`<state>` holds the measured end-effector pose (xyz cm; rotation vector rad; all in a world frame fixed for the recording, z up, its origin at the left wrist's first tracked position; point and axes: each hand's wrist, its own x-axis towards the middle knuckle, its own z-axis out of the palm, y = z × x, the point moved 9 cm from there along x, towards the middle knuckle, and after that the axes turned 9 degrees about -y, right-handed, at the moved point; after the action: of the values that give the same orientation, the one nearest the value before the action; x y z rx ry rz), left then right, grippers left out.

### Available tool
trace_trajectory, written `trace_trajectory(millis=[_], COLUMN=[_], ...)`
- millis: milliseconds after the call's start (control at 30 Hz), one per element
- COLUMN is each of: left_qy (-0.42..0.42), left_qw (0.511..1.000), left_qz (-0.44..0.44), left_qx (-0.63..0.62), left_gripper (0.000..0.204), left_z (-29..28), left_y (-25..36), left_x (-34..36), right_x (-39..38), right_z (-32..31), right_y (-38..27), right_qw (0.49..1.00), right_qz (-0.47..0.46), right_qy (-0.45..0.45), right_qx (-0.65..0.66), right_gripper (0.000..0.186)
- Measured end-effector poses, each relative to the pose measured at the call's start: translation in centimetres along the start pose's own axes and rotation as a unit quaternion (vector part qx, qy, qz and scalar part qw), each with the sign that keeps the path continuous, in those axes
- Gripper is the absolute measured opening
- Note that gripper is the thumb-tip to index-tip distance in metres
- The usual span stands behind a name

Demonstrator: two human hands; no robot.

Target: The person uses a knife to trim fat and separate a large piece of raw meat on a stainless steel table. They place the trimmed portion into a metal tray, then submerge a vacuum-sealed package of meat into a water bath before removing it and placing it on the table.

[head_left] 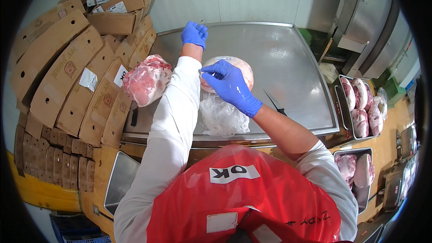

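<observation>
I look over a shiny grey metal worktop [281, 49], with flattened brown cardboard boxes [72, 74] stacked off its left edge. The round, pale-pink piece of meat [245, 69] lies mid-worktop, partly beneath the blue-gloved right hand [230, 85], its fingers bent; I can't tell its grip. The blue-gloved left hand [194, 34] curls loosely near the far-left corner, apart from the meat; I can't tell whether it holds anything.

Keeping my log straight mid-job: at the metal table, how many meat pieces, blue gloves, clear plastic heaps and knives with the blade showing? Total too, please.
Meat pieces: 2
Gloves: 2
Plastic heap: 1
Knife, blade showing: 1
Total: 6
</observation>
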<state>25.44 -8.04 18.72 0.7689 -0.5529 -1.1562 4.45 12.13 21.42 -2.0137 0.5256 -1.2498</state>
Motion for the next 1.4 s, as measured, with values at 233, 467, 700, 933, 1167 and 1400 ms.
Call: trace_trajectory(millis=[233,467,700,933,1167,1400], left_qy=[-0.123,-0.266,-0.232,-0.113,0.108,-0.078], left_qw=[0.973,0.933,0.935,0.957,0.644,0.741], left_qz=[-0.070,-0.033,-0.020,0.087,0.404,0.259], left_qx=[-0.181,-0.239,-0.269,-0.253,0.641,0.615], left_gripper=[0.053,0.060,0.060,0.051,0.059,0.065], left_z=[6.5,13.2,13.4,9.5,10.9,8.3], left_y=[2.1,8.1,7.5,15.7,24.6,17.6], left_x=[-3.7,-7.9,-7.0,3.3,2.7,7.4], right_x=[-0.9,-2.2,-1.6,-3.1,-3.9,-3.9], right_z=[-2.8,-0.2,3.0,7.3,7.8,10.5], right_y=[2.0,3.1,0.9,-2.4,-15.1,-14.3], right_qw=[0.995,0.983,0.961,0.975,0.931,0.895], right_qz=[0.038,0.130,0.123,0.001,-0.202,-0.198], right_qy=[0.092,-0.035,-0.122,-0.196,-0.242,-0.354], right_qx=[0.022,0.125,0.214,0.104,0.187,0.184], right_gripper=[0.022,0.016,0.020,0.005,0.011,0.016])
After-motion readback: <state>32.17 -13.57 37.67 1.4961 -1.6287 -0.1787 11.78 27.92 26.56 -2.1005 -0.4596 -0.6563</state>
